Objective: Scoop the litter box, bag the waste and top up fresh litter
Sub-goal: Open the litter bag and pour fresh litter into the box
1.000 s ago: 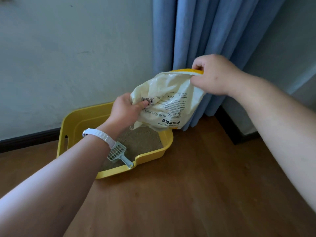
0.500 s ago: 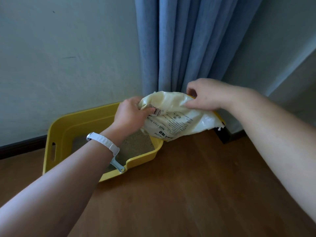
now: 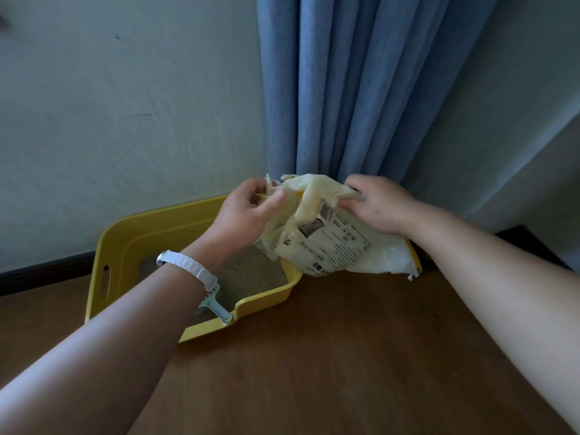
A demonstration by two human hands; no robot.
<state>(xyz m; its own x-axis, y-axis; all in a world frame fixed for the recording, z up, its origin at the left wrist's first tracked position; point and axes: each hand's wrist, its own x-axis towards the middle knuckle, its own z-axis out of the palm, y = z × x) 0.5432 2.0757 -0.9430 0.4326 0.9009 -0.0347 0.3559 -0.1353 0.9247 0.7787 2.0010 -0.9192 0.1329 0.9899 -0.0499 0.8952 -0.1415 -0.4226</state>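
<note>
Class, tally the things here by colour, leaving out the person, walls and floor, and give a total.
Yellow: 1, litter box
Cream: 1, litter bag
Blue: 1, curtain
White: 1, wristband
Pale grey: 1, litter scoop
Total: 5

We see a crinkled glossy plastic bag (image 3: 332, 243), smooth yellow plastic box (image 3: 150, 227), grainy litter (image 3: 251, 274), wood floor (image 3: 329, 356).

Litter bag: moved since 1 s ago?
Yes. The litter bag has dropped: its far end, raised well above the litter box rim before, now sits low beside the box's right corner, by the floor. The left hand and right hand grip it.
</note>
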